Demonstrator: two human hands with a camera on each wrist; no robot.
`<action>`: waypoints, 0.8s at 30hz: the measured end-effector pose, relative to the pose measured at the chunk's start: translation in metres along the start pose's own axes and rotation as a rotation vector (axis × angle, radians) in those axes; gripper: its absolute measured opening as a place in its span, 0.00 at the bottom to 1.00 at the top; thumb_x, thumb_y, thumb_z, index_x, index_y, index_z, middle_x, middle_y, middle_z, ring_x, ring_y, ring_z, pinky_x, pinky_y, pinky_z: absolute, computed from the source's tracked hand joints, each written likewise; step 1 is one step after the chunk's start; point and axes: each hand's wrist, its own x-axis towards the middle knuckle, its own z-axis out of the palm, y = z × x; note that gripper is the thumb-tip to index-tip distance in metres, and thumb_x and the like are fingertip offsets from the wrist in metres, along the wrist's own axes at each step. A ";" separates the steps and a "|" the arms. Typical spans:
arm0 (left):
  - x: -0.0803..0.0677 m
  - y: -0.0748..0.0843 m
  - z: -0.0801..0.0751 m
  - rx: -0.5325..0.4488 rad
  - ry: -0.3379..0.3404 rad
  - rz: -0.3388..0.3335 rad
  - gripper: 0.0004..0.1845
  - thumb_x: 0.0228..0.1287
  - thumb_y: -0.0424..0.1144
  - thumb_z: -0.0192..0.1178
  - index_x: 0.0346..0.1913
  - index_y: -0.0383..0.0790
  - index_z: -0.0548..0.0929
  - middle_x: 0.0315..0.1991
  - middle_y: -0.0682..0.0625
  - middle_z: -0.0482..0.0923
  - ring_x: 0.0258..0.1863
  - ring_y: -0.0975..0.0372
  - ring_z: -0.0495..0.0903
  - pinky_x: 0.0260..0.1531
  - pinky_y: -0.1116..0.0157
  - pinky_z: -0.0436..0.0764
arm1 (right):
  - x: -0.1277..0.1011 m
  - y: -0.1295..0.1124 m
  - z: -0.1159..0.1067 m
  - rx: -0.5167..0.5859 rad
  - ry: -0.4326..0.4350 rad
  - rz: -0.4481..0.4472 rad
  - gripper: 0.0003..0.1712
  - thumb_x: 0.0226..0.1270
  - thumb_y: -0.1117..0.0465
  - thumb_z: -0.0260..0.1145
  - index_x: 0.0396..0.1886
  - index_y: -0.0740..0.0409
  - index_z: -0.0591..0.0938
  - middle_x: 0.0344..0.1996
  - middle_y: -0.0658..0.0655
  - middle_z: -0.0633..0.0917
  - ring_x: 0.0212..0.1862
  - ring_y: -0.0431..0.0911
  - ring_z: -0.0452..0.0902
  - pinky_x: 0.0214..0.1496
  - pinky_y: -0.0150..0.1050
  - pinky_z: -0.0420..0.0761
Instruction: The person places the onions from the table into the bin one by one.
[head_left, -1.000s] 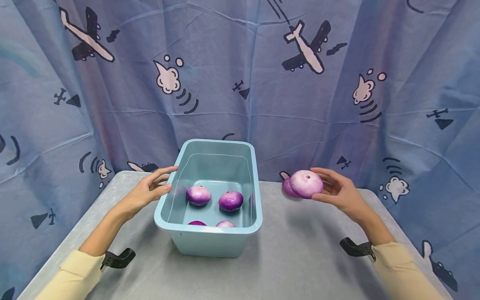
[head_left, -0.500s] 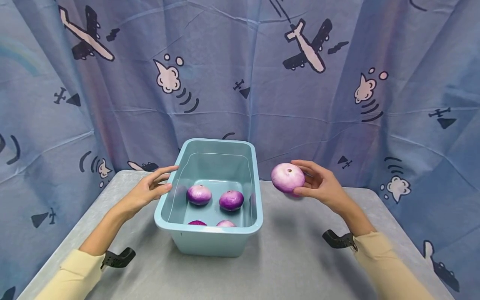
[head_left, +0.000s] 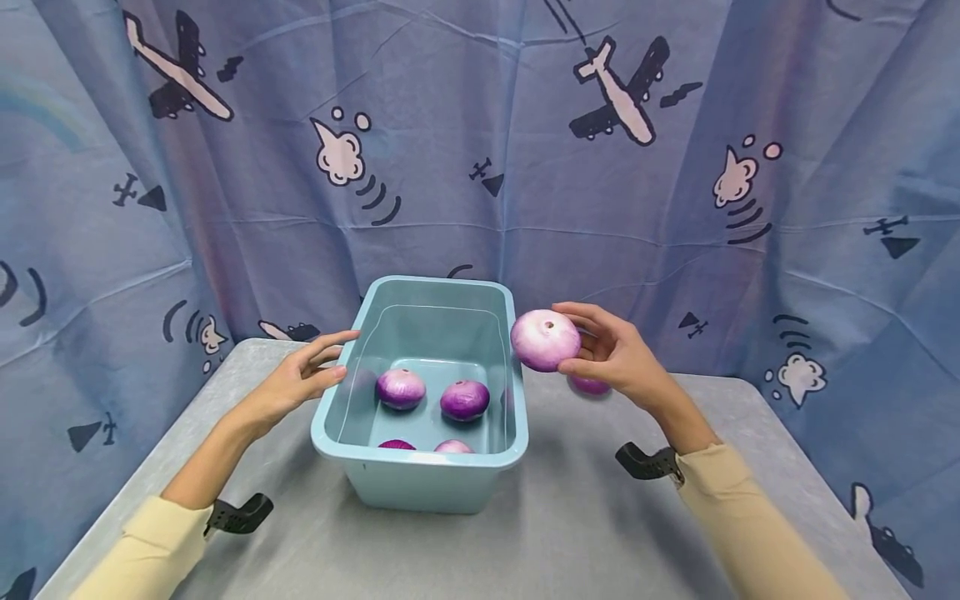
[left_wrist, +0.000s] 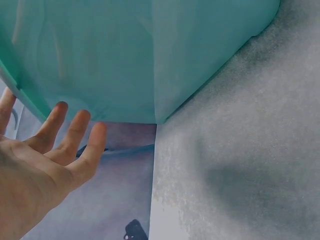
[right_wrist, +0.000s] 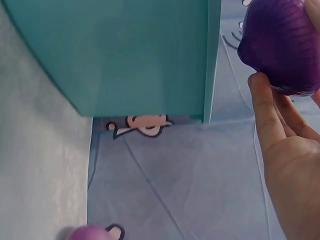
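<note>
The right hand grips 1 purple onion just beside the teal bin's far right rim; the left hand, fingers straight, rests at its left wall.

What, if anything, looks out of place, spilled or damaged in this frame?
Nothing looks spilled or damaged. One purple onion lies on the table outside the blue bin, mostly hidden behind the right hand, which holds another onion beside the bin's rim. Four onions sit in the bin. The left hand rests open against its left wall.
</note>
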 end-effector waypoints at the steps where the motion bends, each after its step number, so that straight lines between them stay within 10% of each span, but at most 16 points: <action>1: 0.000 0.000 0.000 -0.001 -0.001 -0.001 0.30 0.78 0.42 0.57 0.78 0.50 0.63 0.74 0.35 0.58 0.63 0.44 0.71 0.52 0.52 0.77 | 0.002 -0.001 0.002 0.012 -0.003 -0.003 0.42 0.55 0.78 0.76 0.70 0.65 0.72 0.65 0.65 0.74 0.61 0.57 0.76 0.60 0.45 0.77; 24: 0.000 0.001 0.001 -0.013 -0.001 -0.004 0.31 0.78 0.42 0.57 0.79 0.49 0.63 0.73 0.35 0.59 0.63 0.44 0.72 0.53 0.52 0.77 | 0.032 0.000 0.040 0.082 -0.157 -0.046 0.43 0.57 0.75 0.76 0.72 0.69 0.69 0.67 0.64 0.73 0.64 0.60 0.73 0.61 0.49 0.76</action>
